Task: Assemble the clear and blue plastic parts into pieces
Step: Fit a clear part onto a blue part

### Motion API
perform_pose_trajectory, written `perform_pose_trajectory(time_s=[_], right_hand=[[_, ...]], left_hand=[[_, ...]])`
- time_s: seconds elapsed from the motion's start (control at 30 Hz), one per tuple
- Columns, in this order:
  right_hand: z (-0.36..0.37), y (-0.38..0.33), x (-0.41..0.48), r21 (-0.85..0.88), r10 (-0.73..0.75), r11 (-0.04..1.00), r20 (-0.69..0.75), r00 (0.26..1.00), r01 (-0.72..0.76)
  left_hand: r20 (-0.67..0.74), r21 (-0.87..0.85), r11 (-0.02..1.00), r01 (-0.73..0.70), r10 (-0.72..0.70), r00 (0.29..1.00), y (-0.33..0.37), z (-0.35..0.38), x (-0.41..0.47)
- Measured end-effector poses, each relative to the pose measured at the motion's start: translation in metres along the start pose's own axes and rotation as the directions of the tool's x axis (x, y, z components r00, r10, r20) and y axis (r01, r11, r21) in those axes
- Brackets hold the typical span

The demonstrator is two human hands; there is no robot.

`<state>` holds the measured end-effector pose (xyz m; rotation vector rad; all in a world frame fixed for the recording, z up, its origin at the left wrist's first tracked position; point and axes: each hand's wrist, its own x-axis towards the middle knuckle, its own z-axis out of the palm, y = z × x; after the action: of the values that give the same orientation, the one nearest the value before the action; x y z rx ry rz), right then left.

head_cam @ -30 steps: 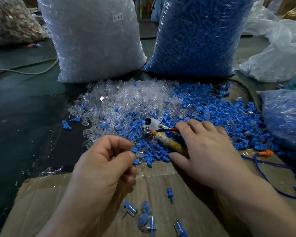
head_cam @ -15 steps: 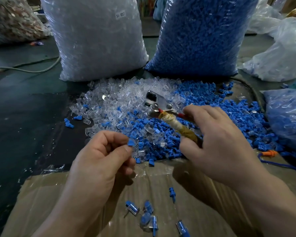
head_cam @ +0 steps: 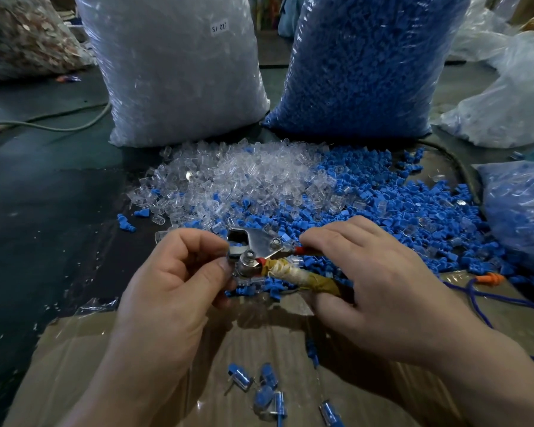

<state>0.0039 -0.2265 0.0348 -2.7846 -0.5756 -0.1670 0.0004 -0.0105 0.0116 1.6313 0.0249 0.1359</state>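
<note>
A heap of clear plastic parts (head_cam: 244, 177) and blue plastic parts (head_cam: 392, 204) lies on the dark table. My right hand (head_cam: 383, 282) grips a metal crimping tool (head_cam: 256, 251) by its tape-wrapped handle (head_cam: 302, 277). My left hand (head_cam: 179, 272) pinches a small part at the tool's jaw; the part itself is mostly hidden by my fingers and the jaw. Several assembled blue-and-clear pieces (head_cam: 265, 392) lie on the cardboard (head_cam: 74, 365) near me.
A big bag of clear parts (head_cam: 179, 69) and a big bag of blue parts (head_cam: 367, 63) stand behind the heap. Another bag of blue pieces (head_cam: 521, 211) sits at right. A blue cord with an orange plug (head_cam: 487, 278) lies at right. A cable (head_cam: 50, 124) runs at the far left.
My right hand lifted the tool from the heap and brought it toward me. My left hand moved its small part up to the tool's jaw.
</note>
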Motion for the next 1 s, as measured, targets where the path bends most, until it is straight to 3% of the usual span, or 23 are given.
perform_pose_trajectory(time_s=[0.5,0.7,0.83,1.0], right_hand=[[-0.007,-0.003,0.002,-0.019,-0.007,1.000,0.052,0.999,0.008],[-0.004,0.007,0.005,-0.088,0.103,0.990,-0.033,0.994,-0.106],[0.000,0.014,0.014,-0.205,0.236,0.950,-0.026,0.971,-0.236],[0.000,0.012,0.020,-0.216,0.263,0.945,0.048,0.964,-0.247]], left_hand=[[0.036,-0.075,0.997,-0.027,0.030,0.999,0.004,0.000,-0.004],[-0.078,0.066,0.998,0.022,-0.016,0.997,-0.002,-0.006,0.003],[0.057,0.160,0.975,0.152,-0.163,0.985,-0.002,0.002,-0.002],[0.035,0.226,0.966,0.123,-0.135,0.990,-0.004,0.004,-0.004]])
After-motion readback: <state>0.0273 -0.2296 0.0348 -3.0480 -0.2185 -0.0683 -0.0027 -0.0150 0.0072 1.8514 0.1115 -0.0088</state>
